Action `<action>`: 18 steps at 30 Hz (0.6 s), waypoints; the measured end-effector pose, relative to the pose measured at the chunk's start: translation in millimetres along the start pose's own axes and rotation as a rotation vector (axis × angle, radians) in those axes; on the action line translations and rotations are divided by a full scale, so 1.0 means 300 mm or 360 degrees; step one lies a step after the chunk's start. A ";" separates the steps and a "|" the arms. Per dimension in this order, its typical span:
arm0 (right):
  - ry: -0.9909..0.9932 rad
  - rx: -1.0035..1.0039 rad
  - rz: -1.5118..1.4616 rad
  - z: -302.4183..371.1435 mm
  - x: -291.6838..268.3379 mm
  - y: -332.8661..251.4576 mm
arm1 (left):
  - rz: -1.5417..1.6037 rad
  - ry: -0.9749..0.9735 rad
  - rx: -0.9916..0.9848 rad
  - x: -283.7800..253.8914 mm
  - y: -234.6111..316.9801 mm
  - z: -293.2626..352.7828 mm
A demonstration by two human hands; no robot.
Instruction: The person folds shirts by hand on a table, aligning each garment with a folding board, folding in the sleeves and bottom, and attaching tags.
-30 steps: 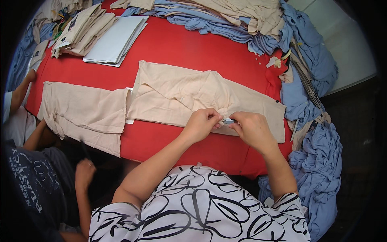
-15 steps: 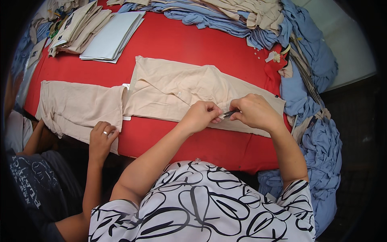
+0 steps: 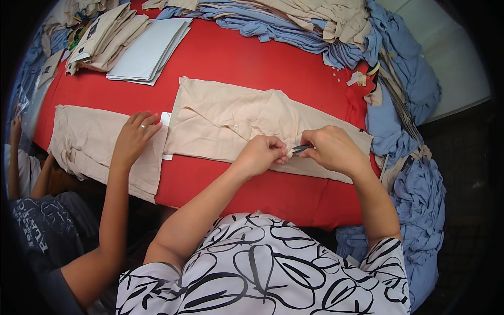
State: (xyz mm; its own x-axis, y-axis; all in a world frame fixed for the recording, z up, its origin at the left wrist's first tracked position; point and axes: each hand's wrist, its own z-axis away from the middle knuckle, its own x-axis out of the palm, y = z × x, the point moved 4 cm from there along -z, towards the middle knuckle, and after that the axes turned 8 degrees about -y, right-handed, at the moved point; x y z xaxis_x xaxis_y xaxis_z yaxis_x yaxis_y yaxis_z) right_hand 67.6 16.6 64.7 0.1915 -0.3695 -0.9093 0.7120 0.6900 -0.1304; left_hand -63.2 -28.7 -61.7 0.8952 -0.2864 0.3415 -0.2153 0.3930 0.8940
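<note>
A beige garment (image 3: 210, 128) lies spread on the red-covered table in front of me. My left hand (image 3: 264, 156) pinches a small bit of its cloth near the front edge. Dark thread snips (image 3: 300, 149) sit in my right hand (image 3: 332, 149), their blades pointing left at the pinched cloth and close to my left fingertips. Whether the blades touch the cloth I cannot make out. A small button (image 3: 235, 126) shows on the garment, further from me than my left hand.
A co-worker's hand (image 3: 137, 134) rests over another beige garment (image 3: 84, 134) on the left. White sheets (image 3: 142, 50) and folded beige garments (image 3: 102, 42) lie at the far left. Blue clothes (image 3: 404, 63) pile along the right edge; more cloth (image 3: 273, 21) is heaped at the back.
The co-worker's hand has moved away from me, up over the left garment. My own hands stay nearly in place; more of the snips' blades shows now.
</note>
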 end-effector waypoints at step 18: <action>-0.0082 0.0014 -0.0044 -0.001 -0.010 -0.007 | -0.0133 0.0020 0.0000 0.008 0.017 0.004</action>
State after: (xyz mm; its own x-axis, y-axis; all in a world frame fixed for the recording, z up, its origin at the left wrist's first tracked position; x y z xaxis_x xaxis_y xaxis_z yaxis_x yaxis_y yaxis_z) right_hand 65.3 16.4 67.5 0.2058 -0.4201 -0.8838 0.7235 0.6735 -0.1517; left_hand -62.8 -28.4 -55.8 0.9149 -0.3073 0.2619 -0.1395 0.3682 0.9192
